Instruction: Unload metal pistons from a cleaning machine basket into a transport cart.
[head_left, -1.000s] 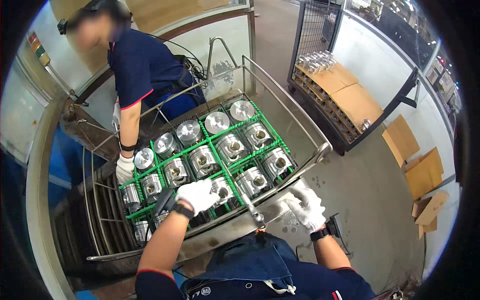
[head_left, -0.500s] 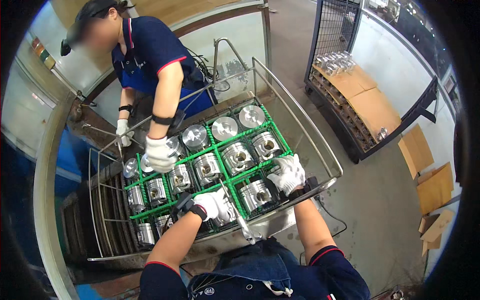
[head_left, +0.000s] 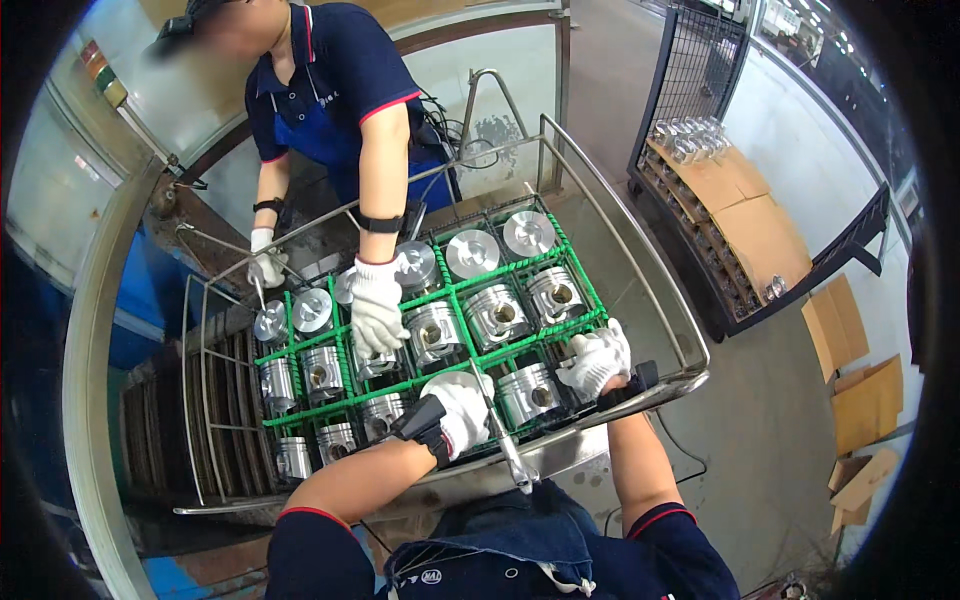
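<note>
At the far left of the green crate (head_left: 345, 405), a co-worker's gloved hand (head_left: 376, 312) pressed down on a piston, fingers curled over it. The person's left hand (head_left: 458, 410), gloved, was closed around the handle of a metal tool (head_left: 508, 455) whose long axis ran down and to the right toward the rack's near rail (head_left: 560, 455), lying over a piston's round crown (head_left: 448, 384). To the right, the right hand (head_left: 597, 358) rested with fingers bent on the crate's near corner, just beside a piston (head_left: 528, 392) lying between the two hands, a little nearer the right one.

Silver pistons (head_left: 497, 318) in a green grid crate (head_left: 470, 292); white gloves on left hand (head_left: 462, 408) and right hand (head_left: 597, 358); navy shirts with red sleeve trim.
</note>
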